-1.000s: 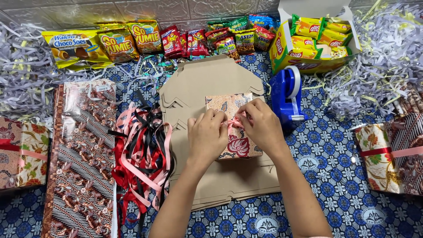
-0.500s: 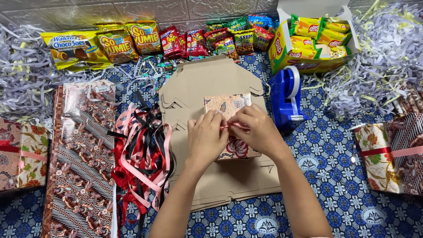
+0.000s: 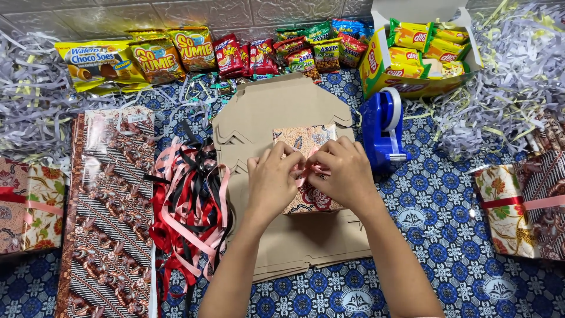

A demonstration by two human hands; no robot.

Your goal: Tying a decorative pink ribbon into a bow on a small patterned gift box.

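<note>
Wrapped box [image 3: 307, 171] sits on flat cardboard stack [image 3: 276, 123], mid-bench. Pink ribbon [image 3: 311, 171] crosses the box top between both hands. Left hand [image 3: 272, 182] closed, fingers pinching the ribbon at the box's left half. Right hand [image 3: 344, 176] closed, pinching the same ribbon just beside it; fingertips of both hands nearly touching. Knot itself hidden under the fingers.

Relative to the box:
- Just right: blue tape dispenser [image 3: 384, 126], upright, touching the cardboard edge.
- Left: loose ribbon pile [image 3: 191, 206], red, pink, black, overlapping the cardboard's left edge.
- Further left: wrapping paper sheets [image 3: 109, 212], brown patterned.
- Far left: finished gift [image 3: 29, 206] with pink ribbon.
- Far right: two more wrapped gifts [image 3: 524, 206], side by side.
- Behind: row of snack packs [image 3: 194, 53] along the wall.
- Behind right: open yellow carton [image 3: 376, 70] of snack packs.
- Shredded paper [image 3: 518, 65] in both back corners.
- Bench [image 3: 435, 200] covered in blue patterned cloth.
</note>
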